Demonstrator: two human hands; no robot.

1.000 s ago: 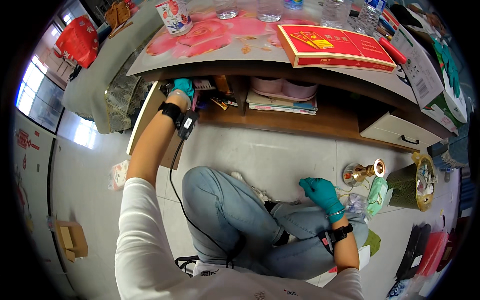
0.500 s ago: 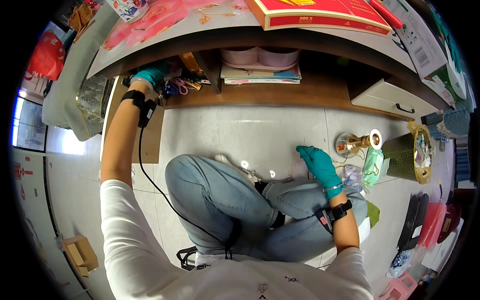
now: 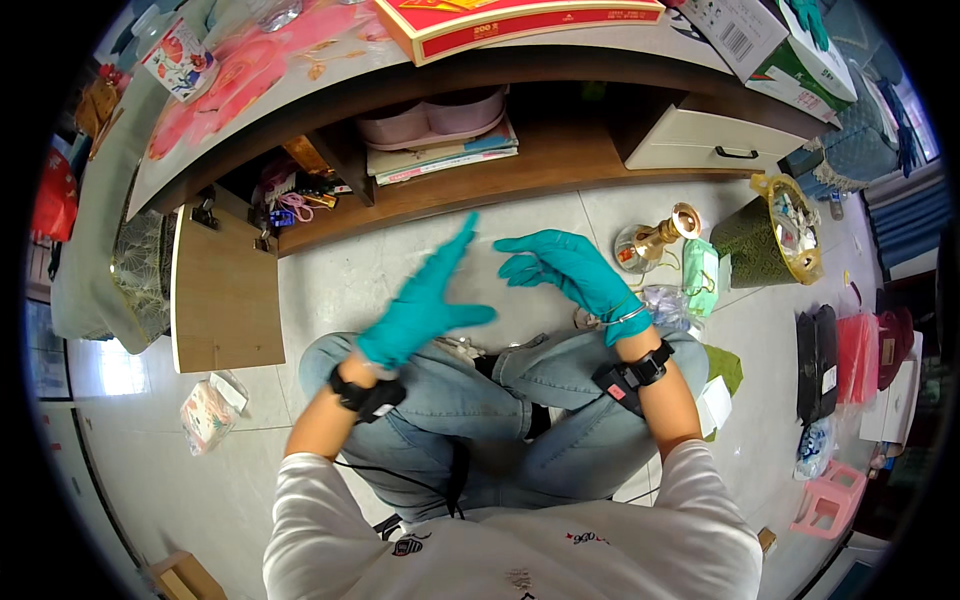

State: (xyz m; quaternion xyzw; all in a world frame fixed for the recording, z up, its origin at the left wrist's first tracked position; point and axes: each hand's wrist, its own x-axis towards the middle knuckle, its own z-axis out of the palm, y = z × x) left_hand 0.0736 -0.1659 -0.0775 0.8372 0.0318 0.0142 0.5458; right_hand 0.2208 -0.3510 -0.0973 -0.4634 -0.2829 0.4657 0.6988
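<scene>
Both my hands wear teal gloves and hover over my bent legs in front of the low cabinet [image 3: 430, 212]. My left hand [image 3: 422, 305] has its fingers straight and its thumb apart, with nothing in it. Facing it, my right hand [image 3: 565, 268] is empty, its fingers loosely bent and spread; a gap separates the two. Nearest to the right hand are a gold-necked glass vessel [image 3: 660, 240] and a crumpled clear plastic bag [image 3: 668, 308]. A green soft packet [image 3: 700, 280] lies beside them on the floor.
The cabinet's left door [image 3: 225, 300] hangs open by small odds and ends [image 3: 295, 205]. A pink container [image 3: 430, 122] sits on papers [image 3: 450, 160] inside. A red box [image 3: 520, 28] rests on top. At right stand a trash basket [image 3: 770, 230] and a pink stool [image 3: 830, 500].
My left hand has come out of the cabinet's left compartment to above my lap. My right hand has moved up and left toward it. The view has shifted.
</scene>
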